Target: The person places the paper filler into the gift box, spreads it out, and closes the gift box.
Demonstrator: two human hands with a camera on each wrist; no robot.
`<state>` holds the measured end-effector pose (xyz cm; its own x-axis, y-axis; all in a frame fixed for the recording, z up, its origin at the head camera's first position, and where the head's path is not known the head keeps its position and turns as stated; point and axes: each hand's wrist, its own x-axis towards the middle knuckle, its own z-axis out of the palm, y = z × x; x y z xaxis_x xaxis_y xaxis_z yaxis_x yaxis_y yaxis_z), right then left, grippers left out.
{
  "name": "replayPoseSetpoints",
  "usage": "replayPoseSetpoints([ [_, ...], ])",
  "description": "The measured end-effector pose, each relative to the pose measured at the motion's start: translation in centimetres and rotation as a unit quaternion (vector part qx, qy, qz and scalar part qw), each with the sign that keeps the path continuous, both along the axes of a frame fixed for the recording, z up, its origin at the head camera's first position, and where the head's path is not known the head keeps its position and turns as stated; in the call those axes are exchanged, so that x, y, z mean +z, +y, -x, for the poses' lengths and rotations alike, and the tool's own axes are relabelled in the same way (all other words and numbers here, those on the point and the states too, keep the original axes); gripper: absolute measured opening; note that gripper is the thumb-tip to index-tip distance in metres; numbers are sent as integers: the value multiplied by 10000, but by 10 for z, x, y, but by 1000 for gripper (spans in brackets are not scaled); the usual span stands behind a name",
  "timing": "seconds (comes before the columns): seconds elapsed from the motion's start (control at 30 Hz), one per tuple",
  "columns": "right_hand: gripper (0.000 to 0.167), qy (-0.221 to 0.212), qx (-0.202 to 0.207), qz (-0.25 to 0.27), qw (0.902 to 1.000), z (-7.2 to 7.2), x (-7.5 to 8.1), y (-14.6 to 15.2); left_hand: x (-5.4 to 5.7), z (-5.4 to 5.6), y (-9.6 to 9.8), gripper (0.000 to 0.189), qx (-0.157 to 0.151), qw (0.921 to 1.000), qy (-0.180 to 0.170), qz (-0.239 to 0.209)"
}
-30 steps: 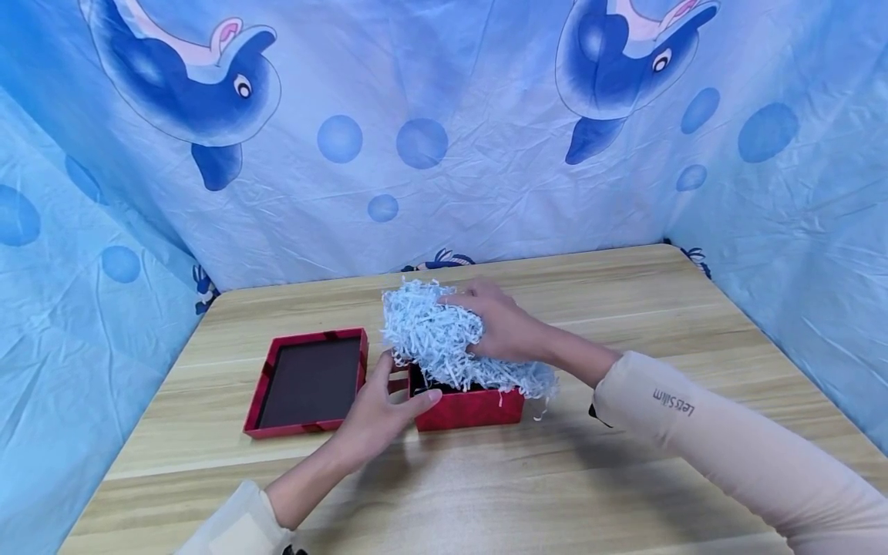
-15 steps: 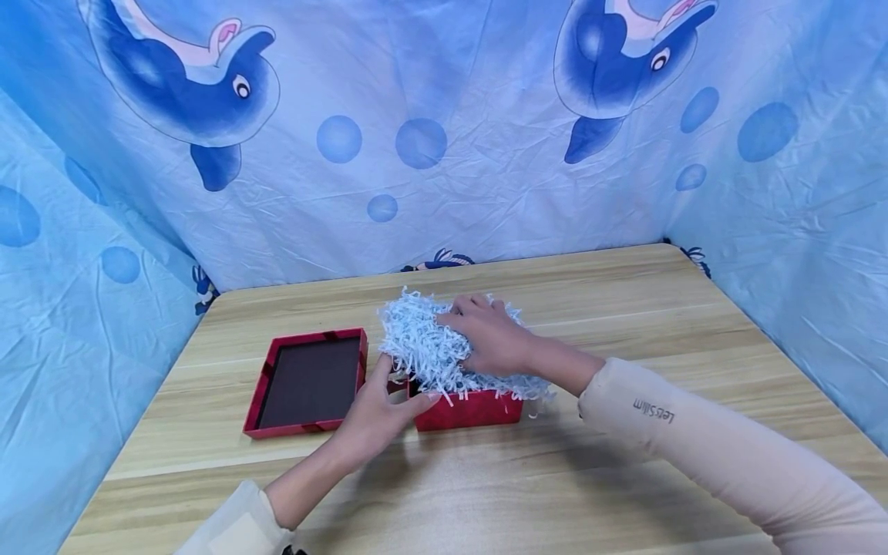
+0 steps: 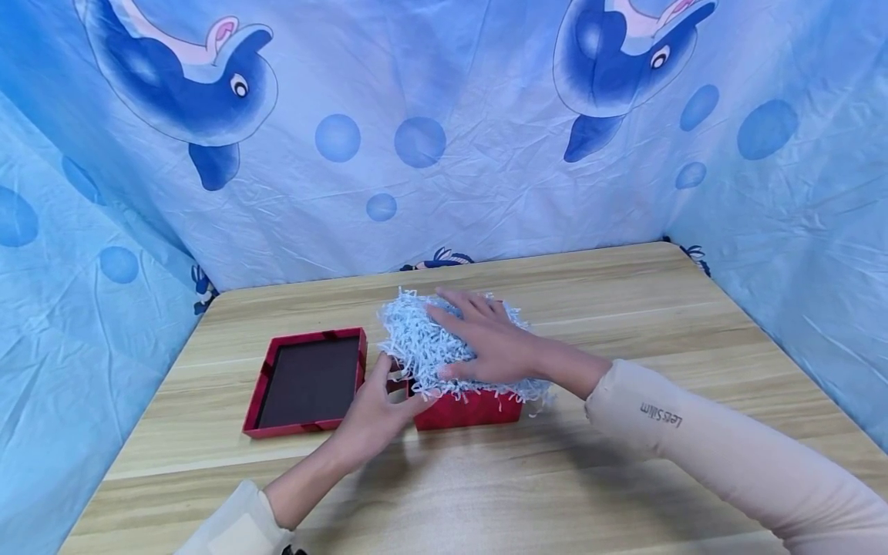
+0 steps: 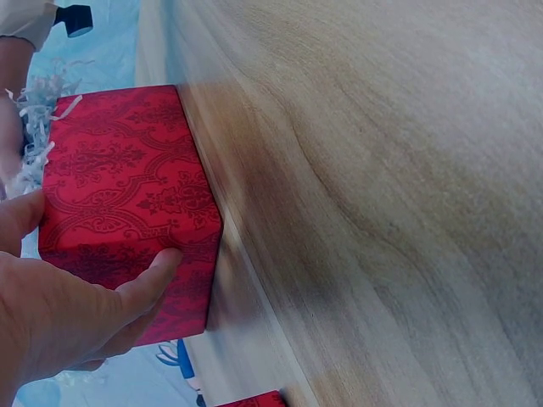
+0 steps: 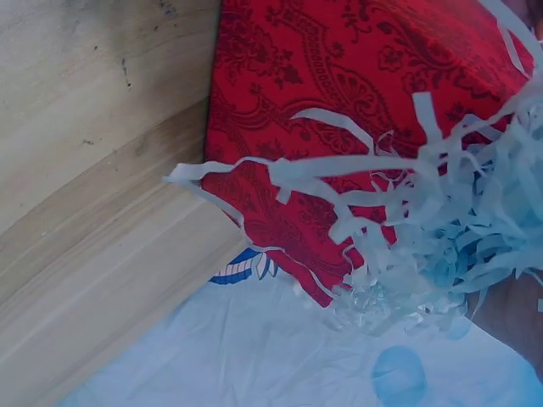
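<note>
Looking from your head camera, you see your left hand (image 3: 375, 420) gripping the red box (image 3: 468, 411) at its left corner. Your right hand (image 3: 492, 347) rests on the fluffy pale blue shredded paper (image 3: 416, 339), with its fingers spread out, grasping nothing. That paper is heaped on top of the box and droops over its front rim. Just to the left, a shallow red lid (image 3: 305, 381) lies on the wooden table (image 3: 624, 308), dark inside up.

From your left wrist, your thumb and fingers hug the box's swirly-patterned corner.

From your right wrist, curly paper strips dangle over the box's side; you cannot tell there how your fingers lie.
</note>
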<state>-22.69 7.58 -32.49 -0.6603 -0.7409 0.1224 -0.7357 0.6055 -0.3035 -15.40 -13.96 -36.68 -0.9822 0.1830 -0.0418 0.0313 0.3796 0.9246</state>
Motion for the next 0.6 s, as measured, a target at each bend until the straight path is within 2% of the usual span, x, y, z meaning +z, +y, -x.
replayPoseSetpoints([
  [0.17, 75, 71, 158, -288, 9994, -1, -1, -1, 2, -1, 0, 74, 32, 10000, -70, 20],
  [0.4, 70, -361, 183, -880, 9953, 1, -5, -6, 2, 0, 0, 80, 79, 9997, -106, 181],
  [0.6, 67, -768, 141, -1431, 9866, 6, -7, -12, 3, 0, 0, 80, 136, 9995, -110, 248],
])
